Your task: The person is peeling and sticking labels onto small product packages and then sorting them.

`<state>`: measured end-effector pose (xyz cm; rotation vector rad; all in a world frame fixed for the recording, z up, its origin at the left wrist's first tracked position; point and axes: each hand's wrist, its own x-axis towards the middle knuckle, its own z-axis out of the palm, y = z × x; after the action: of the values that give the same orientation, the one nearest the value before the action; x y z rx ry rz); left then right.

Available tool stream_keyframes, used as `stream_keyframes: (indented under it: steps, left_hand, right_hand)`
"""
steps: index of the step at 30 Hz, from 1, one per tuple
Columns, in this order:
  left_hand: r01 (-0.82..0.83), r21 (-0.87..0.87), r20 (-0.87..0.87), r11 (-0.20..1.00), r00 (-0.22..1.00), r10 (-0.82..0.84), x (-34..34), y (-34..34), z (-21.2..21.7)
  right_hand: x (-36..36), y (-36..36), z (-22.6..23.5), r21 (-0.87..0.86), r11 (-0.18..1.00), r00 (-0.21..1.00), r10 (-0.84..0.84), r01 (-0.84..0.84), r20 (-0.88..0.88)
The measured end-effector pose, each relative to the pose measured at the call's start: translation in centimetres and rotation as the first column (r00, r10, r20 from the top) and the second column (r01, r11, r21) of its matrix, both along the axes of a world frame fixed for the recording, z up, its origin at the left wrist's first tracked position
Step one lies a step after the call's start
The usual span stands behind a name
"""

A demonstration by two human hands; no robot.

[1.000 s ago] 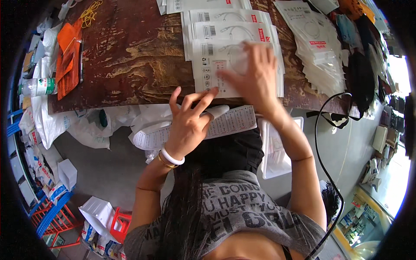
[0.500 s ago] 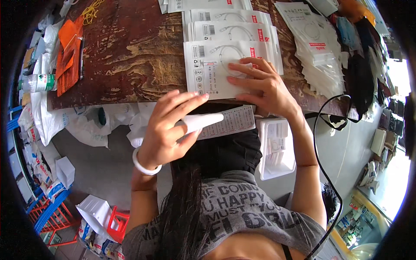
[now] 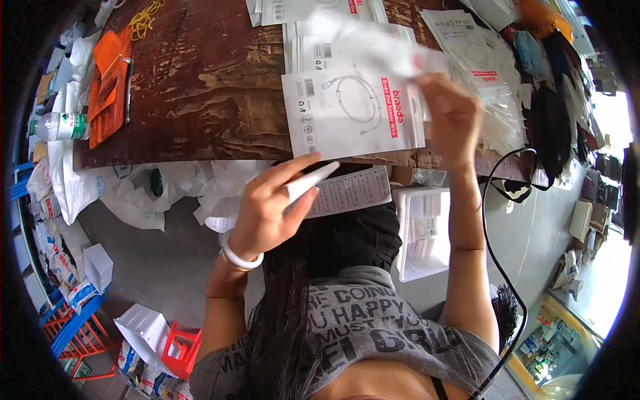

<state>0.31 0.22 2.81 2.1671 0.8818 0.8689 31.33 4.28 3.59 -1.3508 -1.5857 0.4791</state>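
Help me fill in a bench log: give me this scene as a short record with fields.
Left hand: white tapered piece between thumb and fingers; a fingertip by the near edge of the front package
Right hand: motion-blurred; appears to hold a blurred white package
Front package: flat, white, cable picture, at the edge of the wooden table
Below table edge: printed strip; white tray with small packs
Table's right: fanned package pile
Table's left: orange item, clear bottle
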Motion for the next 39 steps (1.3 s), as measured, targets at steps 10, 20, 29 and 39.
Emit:
stream_keyframes:
  steps: [10,20,29,39]
  left_hand:
    - [-0.052,-0.043,0.104,0.998,0.993,0.056,0.3,0.7,1.1]
    - [-0.049,-0.212,0.067,0.976,0.996,0.064,-1.1,0.4,-0.3]
    - [0.004,0.151,-0.254,0.989,0.967,0.035,0.1,-0.5,-1.4]
    - [-0.051,0.175,-0.297,0.983,0.949,0.102,0.9,-0.6,-3.2]
  right_hand:
    - [7.3,5.1,-1.9,0.243,0.863,0.612,-0.489,0.443,0.622]
    - [-7.4,-2.6,1.4,-0.172,0.869,0.883,0.469,-0.464,-0.012]
    - [-8.7,-1.1,-2.7,-0.446,0.884,0.968,0.024,-0.137,-0.25]
    - [-6.5,1.6,-3.5,0.091,0.98,0.82,-0.198,0.177,0.537]
